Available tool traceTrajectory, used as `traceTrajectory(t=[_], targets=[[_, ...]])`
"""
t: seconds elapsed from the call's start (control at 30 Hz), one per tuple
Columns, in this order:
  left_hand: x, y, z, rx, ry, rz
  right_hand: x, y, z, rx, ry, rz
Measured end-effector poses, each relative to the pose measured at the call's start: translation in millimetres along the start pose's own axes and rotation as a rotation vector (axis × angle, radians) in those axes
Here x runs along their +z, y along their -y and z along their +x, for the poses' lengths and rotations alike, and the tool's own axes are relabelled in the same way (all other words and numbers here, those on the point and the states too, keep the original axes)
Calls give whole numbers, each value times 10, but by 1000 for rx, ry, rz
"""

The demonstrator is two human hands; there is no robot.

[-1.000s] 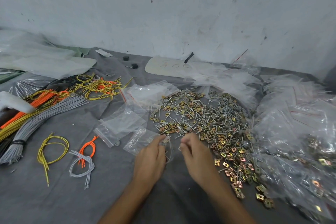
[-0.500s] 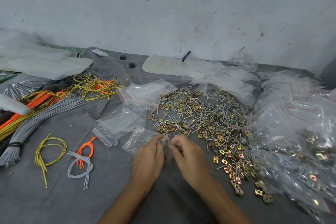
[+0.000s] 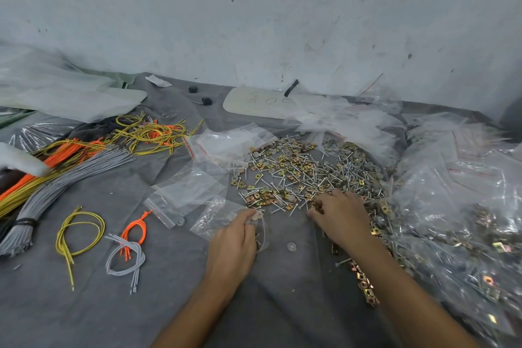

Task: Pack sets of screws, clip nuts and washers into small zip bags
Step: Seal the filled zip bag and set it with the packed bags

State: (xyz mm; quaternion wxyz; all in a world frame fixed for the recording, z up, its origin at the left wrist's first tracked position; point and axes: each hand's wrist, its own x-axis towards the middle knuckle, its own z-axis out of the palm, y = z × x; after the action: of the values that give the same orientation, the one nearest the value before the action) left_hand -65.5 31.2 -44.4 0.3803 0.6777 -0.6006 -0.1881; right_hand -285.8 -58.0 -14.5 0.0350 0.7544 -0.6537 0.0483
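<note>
Hands at work on a bench (image 3: 169,305) draped in grey cloth. The left hand (image 3: 233,240), near the middle of the front edge, pinches a small clear zip bag (image 3: 262,234) between thumb and curled fingers. The bag's top is at the fingertips and the rest hangs just right of the knuckles, clear of the pile (image 3: 310,175). That pile, of screws, brass clip nuts and grey washers, spreads from mid-bench toward the back right. The right hand (image 3: 339,215) is apart from the left and rests on the pile's near edge, its fingers bent down among the pieces. Whether they have closed on one cannot be told. A lone washer (image 3: 291,246) lies on the cloth between the two wrists, touching neither. Empty bags (image 3: 192,192) lie flat just left of the pile, the nearest one partly behind the left hand. Filled bags (image 3: 466,206) are heaped along the right edge. Toward the left edge lie a tied grey wire bundle (image 3: 56,178), a yellow loop (image 3: 79,232) and a small knot of orange and grey leads (image 3: 132,237), all well apart from both hands.
</note>
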Motion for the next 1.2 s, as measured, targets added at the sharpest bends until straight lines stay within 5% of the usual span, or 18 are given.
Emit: traceTrajectory(t=[0.7,0.93,1.2], targets=[[26,26,13,32,-16,-11,13,53,-165,-239,106,259],[21,16,9,38,-33,9,-72,85,-297,-247,221,531],[18,12,5,49,-42,15,-7,171,-344,-292,130,368]])
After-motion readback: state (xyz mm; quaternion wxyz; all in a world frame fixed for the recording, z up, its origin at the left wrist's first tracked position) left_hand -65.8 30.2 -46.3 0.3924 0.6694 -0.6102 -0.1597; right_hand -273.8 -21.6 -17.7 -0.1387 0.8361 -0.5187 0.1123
